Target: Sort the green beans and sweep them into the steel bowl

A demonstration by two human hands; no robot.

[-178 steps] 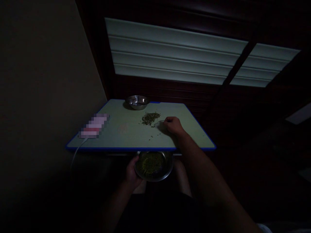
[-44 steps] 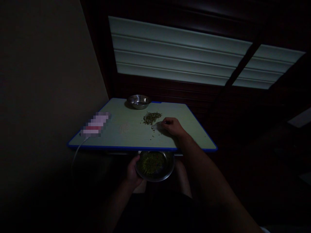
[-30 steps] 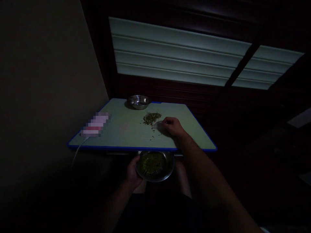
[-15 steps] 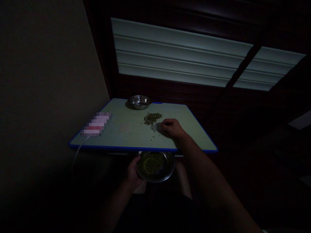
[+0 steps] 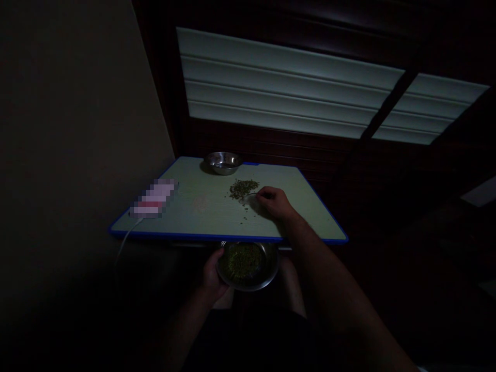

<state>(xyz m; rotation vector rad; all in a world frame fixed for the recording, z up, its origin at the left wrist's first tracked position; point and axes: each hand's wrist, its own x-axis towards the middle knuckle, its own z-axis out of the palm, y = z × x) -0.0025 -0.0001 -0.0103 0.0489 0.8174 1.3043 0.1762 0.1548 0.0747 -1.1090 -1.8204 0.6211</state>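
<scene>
My left hand (image 5: 214, 275) is closed on the left rim of a metal bowl (image 5: 267, 280), held just below the table's front edge. Inside lie many small green grains (image 5: 243, 260) that look like mung beans. Over the table, my right hand (image 5: 274, 201) pinches a pale, see-through spoon-like tool (image 5: 251, 197), its exact kind blurred in the dim light. The tool's far end touches the near side of a loose pile of beans (image 5: 243, 188) spread on the tabletop. A few stray beans (image 5: 245, 219) lie closer to the front edge.
A second metal bowl (image 5: 222, 163) stands at the back of the pale, blue-edged table (image 5: 186, 219). At the left a pixelated phone-like device (image 5: 154, 198) lies with a white cable (image 5: 124, 243) hanging off the edge. Behind rises a dark wooden frame with pale slats (image 5: 279, 82).
My right hand has shifted slightly up and away from me, bringing the spoon-like tool against the bean pile. My left hand and the bowl have stayed in place.
</scene>
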